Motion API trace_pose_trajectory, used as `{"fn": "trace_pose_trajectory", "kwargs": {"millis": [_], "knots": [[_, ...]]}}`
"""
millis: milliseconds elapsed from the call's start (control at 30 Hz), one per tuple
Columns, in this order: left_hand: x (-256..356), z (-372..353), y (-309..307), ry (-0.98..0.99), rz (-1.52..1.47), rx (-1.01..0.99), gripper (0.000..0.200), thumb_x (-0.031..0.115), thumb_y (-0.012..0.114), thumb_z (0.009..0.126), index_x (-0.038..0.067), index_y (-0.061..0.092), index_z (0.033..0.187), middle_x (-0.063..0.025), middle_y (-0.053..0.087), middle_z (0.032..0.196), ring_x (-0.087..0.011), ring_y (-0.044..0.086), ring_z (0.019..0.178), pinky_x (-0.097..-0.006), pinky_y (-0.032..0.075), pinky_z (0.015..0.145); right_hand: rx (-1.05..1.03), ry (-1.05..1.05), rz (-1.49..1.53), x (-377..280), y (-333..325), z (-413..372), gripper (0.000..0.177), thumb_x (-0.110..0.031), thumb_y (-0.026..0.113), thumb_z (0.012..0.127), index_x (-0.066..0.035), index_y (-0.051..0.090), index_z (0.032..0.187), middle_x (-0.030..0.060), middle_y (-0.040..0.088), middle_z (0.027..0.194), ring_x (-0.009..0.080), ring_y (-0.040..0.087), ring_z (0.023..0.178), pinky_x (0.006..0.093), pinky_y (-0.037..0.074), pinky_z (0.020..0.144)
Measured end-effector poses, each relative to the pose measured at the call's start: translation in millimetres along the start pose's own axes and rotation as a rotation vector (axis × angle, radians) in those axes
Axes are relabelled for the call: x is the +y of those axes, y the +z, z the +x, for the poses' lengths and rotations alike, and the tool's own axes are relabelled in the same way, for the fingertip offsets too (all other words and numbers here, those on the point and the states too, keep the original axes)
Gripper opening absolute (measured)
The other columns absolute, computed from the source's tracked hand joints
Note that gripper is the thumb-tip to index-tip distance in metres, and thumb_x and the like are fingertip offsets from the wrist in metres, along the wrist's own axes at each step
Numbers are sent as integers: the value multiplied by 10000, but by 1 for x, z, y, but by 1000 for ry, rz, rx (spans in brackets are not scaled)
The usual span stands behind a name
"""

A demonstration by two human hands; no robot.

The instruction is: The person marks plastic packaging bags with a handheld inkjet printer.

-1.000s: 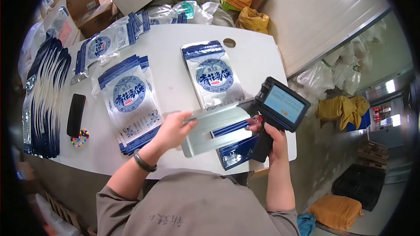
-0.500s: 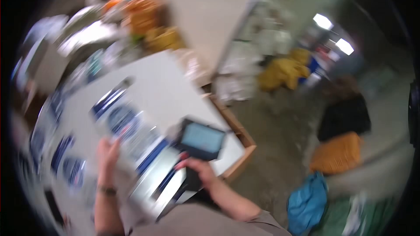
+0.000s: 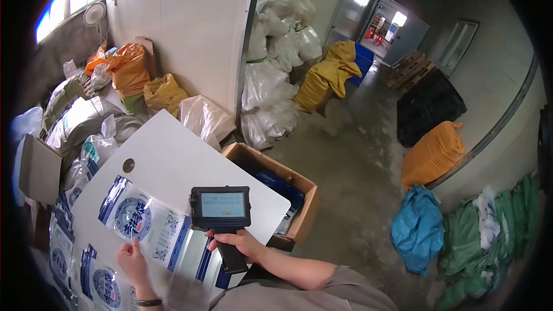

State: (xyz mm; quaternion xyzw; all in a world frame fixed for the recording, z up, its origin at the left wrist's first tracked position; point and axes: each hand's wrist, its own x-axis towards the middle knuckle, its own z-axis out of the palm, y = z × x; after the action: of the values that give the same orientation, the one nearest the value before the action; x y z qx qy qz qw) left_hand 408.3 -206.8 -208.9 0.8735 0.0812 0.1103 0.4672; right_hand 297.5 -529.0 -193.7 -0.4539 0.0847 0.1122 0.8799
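My right hand (image 3: 241, 244) is closed around the grip of a black handheld printer (image 3: 226, 219) with a lit screen on top. The printer stands over the lower right end of a printed plastic bag (image 3: 151, 219), white and clear with blue bands and a round blue emblem. At the bag's near-left edge my left hand (image 3: 133, 262) is closed, one digit lying over the film; its other fingers are partly hidden. More printed bags (image 3: 106, 282) of the same kind lie to the left of that hand.
The white table (image 3: 167, 150) has a round hole (image 3: 128, 165) near its left side. A cardboard box (image 3: 308, 213) stands against its right edge. Filled sacks (image 3: 129, 69) are heaped beyond. On the floor at right sit a blue bag (image 3: 419, 230) and an orange sack (image 3: 433, 152).
The view has turned and steadied, and the blur has gone. The printer now stands more upright over the bag's right end. My left hand stays at the bag's edge.
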Motion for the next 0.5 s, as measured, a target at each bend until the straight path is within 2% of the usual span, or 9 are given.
{"fn": "trace_pose_trajectory", "kwargs": {"millis": [67, 133, 167, 200, 233, 267, 333, 433, 500], "knots": [[6, -3, -6, 129, 191, 34, 289, 148, 693, 928, -42, 588, 737, -54, 390, 548, -135, 392, 530, -341, 313, 502, 9, 11, 21, 1, 2, 0, 335, -205, 650, 927, -26, 619, 1209, 115, 743, 895, 134, 639, 837, 263, 497, 764], [9, -2, -2, 233, 127, 110, 196, 132, 679, 929, -61, 641, 928, -67, 395, 570, -138, 383, 537, -342, 311, 502, 47, -42, -53, -4, 3, -2, 296, -200, 643, 925, -31, 666, 1166, 105, 731, 968, 153, 635, 905, 288, 487, 847], [1, -5, -4, 260, 119, 157, 215, 123, 672, 930, -70, 668, 1023, -73, 397, 581, -139, 379, 541, -342, 310, 502, 50, -38, -83, -1, 6, -4, 280, -197, 640, 924, -33, 690, 1145, 101, 724, 1005, 163, 633, 939, 300, 482, 889], [-5, -2, -13, 291, 145, 146, 436, 110, 655, 930, -30, 581, 1336, -58, 412, 607, -135, 376, 556, -342, 312, 507, 44, -108, -166, 8, -2, -2, 237, -193, 632, 922, -41, 730, 1076, 85, 694, 1073, 174, 614, 1007, 319, 462, 940], [-18, -6, -27, 237, 51, 118, 505, 116, 652, 931, -7, 529, 1405, -45, 423, 620, -128, 391, 573, -339, 322, 516, 12, -161, -236, 18, -10, 1, 219, -189, 625, 920, -49, 770, 1007, 69, 663, 1142, 185, 594, 1075, 338, 442, 991], [-2, -16, -53, 174, -6, 93, 519, 113, 647, 931, -5, 512, 1418, -23, 426, 625, -114, 398, 583, -323, 325, 524, 1, -66, -192, 15, -6, 0, 231, -190, 613, 917, -68, 807, 891, 30, 595, 1219, 188, 548, 1156, 351, 421, 1021], [9, -40, -97, 8, -96, 156, 533, 145, 664, 946, -15, 490, 1425, 16, 478, 638, -70, 418, 559, -261, 334, 503, 122, 148, -39, 12, 0, -3, 285, -249, 645, 903, -4, 788, 886, 2, 585, 1217, 203, 581, 1131, 371, 477, 980], [-18, -70, -169, -225, -245, 166, 569, 152, 680, 948, -17, 453, 1443, 43, 525, 648, -37, 442, 525, -215, 343, 468, 114, 4, 4, 7, 0, 3, 403, -203, 549, 962, 71, 529, 1257, 175, 729, 902, 284, 685, 978, 422, 491, 1009], [-48, -89, -198, -344, -248, 195, 576, 146, 688, 943, -15, 447, 1440, 47, 546, 650, -26, 449, 512, -200, 343, 452, 78, -38, -31, 1, 5, 2, 387, -197, 517, 981, 88, 542, 1241, 173, 724, 932, 277, 673, 1006, 423, 476, 1028]]}}
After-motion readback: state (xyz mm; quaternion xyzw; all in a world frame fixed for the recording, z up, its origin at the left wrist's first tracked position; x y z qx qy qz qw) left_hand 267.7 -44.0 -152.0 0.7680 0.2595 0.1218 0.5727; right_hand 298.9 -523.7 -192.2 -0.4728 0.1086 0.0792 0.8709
